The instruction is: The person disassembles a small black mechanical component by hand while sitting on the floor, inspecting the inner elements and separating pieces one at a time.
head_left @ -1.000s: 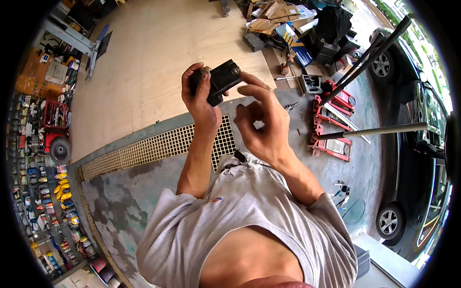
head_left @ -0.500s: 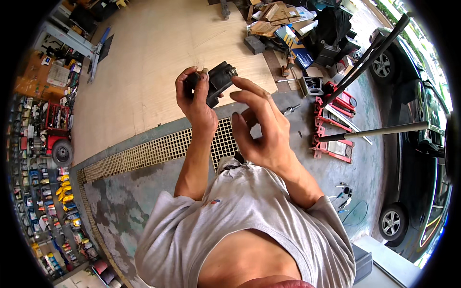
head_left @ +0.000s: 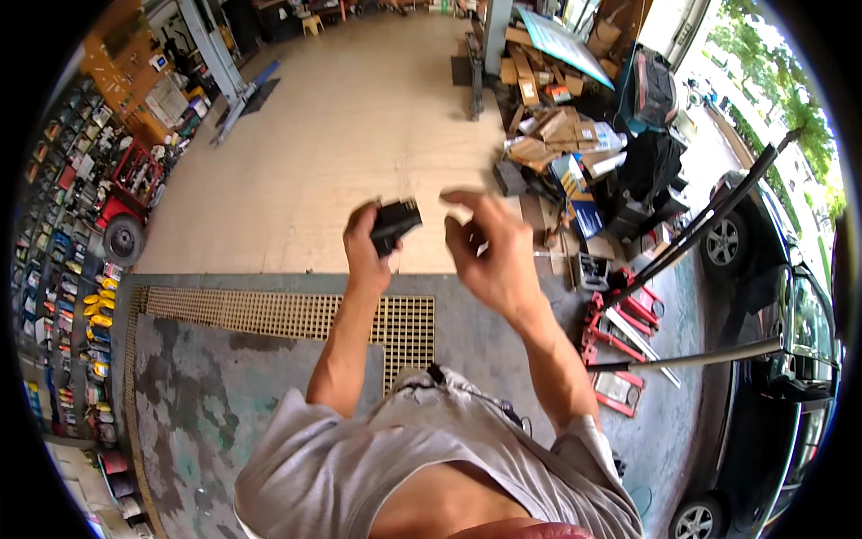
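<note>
My left hand [head_left: 363,255] is closed around a black, blocky part [head_left: 396,223], raised in front of me over the pale floor. The part looks like a dark housing with small metal bits at its upper end; its exact kind does not show. Just to the right of it, apart from the part, my right hand [head_left: 496,256] is lifted with the forefinger stretched out and the other fingers bent. A gap shows between its thumb and forefinger, and I see nothing held there. Its fingertips are slightly blurred.
Red floor jacks [head_left: 620,346] with long handles lie at the right, beside a black car [head_left: 763,359]. Cardboard and scrap [head_left: 561,135] are heaped at the far right. A floor grating [head_left: 269,310] runs below my hands. Shelves of small goods [head_left: 67,296] line the left.
My view has tilted up, showing more of the far workshop. The right hand has drawn a little away from the black part, which the left hand still holds, turned somewhat.
</note>
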`<state>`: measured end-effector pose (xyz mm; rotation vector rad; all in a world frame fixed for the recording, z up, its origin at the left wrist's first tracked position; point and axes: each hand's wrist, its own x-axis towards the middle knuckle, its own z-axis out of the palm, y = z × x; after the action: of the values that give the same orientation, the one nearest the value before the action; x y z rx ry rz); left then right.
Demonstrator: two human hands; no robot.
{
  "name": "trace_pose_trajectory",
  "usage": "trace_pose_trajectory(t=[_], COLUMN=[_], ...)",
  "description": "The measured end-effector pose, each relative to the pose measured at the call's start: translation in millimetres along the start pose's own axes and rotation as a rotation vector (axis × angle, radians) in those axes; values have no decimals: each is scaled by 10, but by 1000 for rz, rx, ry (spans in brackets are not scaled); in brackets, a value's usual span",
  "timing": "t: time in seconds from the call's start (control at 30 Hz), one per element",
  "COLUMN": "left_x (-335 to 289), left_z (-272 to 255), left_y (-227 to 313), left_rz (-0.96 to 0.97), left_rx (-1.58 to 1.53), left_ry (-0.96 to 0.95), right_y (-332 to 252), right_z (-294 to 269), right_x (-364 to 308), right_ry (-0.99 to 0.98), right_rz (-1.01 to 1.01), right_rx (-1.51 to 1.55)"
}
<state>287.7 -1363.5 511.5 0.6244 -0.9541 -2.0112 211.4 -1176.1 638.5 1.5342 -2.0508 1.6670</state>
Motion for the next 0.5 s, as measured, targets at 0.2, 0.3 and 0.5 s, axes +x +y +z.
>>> trace_pose_trajectory(t=[0.2, 0.3, 0.5], left_x=[-418, -637, -811], left_z=[-264, -493, -481], left_y=[-418, -657, -722], left_rz=[-143, -233, -429], left_rx=[188, 249, 242], left_ry=[-31, -49, -58], right_y=[769, 1151, 753], right_z=[90, -202, -1561], right_x=[-729, -1026, -838], right_ry=[-288, -305, 625], right_rz=[230, 503, 340], right_rx=[87, 142, 307])
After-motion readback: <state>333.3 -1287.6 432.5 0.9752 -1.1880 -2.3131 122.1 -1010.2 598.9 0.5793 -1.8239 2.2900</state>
